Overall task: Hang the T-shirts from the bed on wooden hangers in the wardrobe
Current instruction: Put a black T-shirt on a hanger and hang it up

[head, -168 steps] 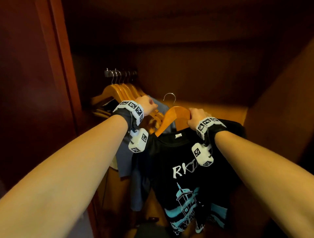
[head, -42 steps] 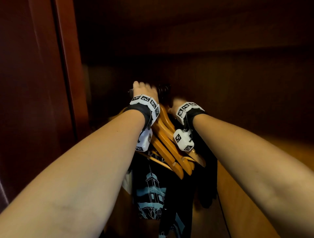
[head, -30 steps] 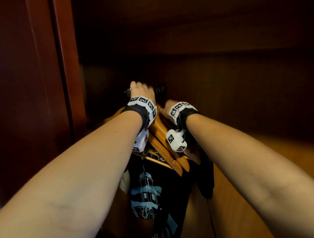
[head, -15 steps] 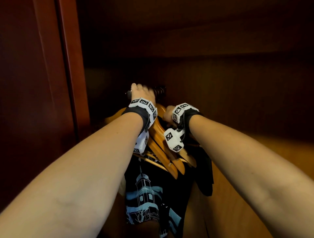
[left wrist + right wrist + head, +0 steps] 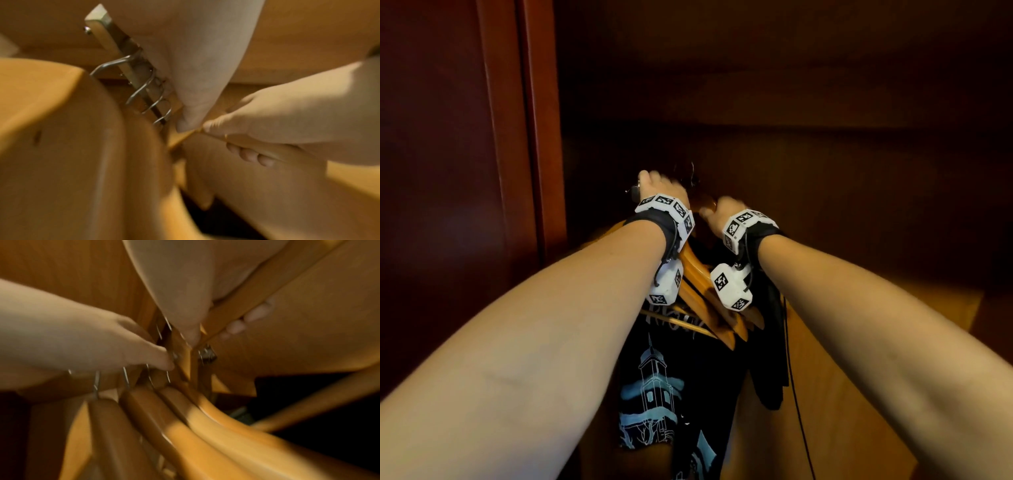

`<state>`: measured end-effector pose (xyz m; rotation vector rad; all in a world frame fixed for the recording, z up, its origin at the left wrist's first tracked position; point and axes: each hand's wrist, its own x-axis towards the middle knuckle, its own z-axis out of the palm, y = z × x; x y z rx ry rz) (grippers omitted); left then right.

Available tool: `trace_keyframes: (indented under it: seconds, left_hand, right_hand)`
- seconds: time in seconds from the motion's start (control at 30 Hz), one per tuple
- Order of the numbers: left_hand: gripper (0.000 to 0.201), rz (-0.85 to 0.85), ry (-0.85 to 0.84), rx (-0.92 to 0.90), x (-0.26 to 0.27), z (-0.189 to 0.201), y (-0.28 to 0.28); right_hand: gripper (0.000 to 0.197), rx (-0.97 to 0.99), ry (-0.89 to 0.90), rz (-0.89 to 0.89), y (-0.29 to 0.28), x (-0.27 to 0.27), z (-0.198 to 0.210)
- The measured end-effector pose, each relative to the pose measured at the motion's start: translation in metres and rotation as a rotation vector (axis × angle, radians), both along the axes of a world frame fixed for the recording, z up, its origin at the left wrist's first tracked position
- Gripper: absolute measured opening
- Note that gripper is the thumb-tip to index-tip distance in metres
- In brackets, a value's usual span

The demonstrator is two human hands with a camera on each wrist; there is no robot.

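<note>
right hand (image 5: pixel 726 209): fingers wrapped round the wooden hanger's (image 5: pixel 265 151) arm, thumb on top, just right of the rail (image 5: pixel 115 47).
left hand (image 5: pixel 659 185): up at the rail among the metal hooks (image 5: pixel 144 91); finger spread blurred, can't tell.
T-shirt (image 5: pixel 671 387): black, on the hanger, hanging at 6 o'clock below both wrists.
handling: hanger stiff and light, probably slick lacquer; shirt soft, may slide off.
grip: arm near the neck; steer the hook.
other hangers (image 5: pixel 185 426): packed at 9 o'clock, likely to snag.
</note>
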<state>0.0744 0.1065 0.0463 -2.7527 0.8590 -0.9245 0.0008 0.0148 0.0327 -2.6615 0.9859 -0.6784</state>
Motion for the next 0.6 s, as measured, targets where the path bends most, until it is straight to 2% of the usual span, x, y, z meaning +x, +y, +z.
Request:
trace_keyframes:
  seconds: [0.13, 0.23, 0.3, 0.43, 0.6]
  left_hand:
    - [0.059, -0.126, 0.071, -0.156, -0.006, 0.004, 0.002]
    - [0.052, -0.309, 0.119, -0.332, -0.022, 0.004, 0.002]
    - [0.049, -0.469, 0.264, -0.476, -0.037, 0.0, -0.001]
    - [0.056, -0.729, 0.699, -0.729, -0.079, -0.007, -0.002]
    - [0.06, -0.935, 0.971, -0.82, -0.132, -0.011, 0.001]
  right_hand:
    - [0.04, -0.028, -0.06, -0.099, 0.002, -0.023, 0.012]
    - [0.045, -0.107, -0.123, -0.178, 0.007, -0.048, 0.012]
    - [0.048, -0.155, -0.165, -0.222, 0.012, -0.068, 0.009]
    - [0.043, -0.212, -0.186, -0.267, 0.024, -0.116, 0.009]
    - [0.032, -0.228, -0.216, -0.327, 0.042, -0.185, 0.015]
